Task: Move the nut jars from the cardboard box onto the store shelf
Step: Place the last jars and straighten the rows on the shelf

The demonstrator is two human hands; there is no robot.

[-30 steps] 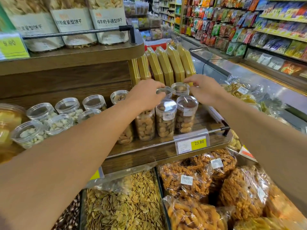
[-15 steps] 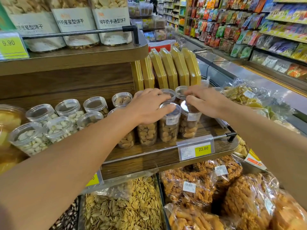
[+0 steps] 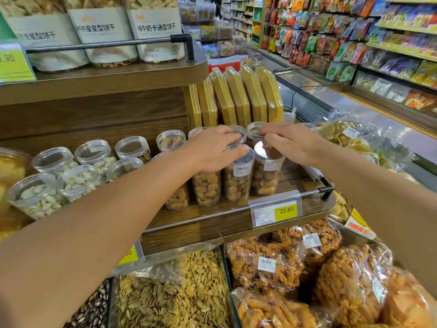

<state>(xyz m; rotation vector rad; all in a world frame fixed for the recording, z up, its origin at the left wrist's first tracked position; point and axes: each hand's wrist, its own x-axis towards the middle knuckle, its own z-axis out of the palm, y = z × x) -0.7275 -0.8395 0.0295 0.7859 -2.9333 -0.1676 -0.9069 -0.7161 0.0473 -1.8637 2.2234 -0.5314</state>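
Shelf (image 3: pixel 236 216) jars (image 3: pixel 237 183) unmoved, both hands still on lids.

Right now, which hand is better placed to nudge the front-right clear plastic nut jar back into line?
Right, probably. The right hand already has its fingertips at the lid of the front-right clear plastic nut jar, while the left hand rests across the jars beside it on the wooden shelf.

I see clear plastic nut jars (image 3: pixel 237 179) with clear lids standing upright in 2 rows on the wooden store shelf (image 3: pixel 212 217), packed side by side, white labels near their tops.
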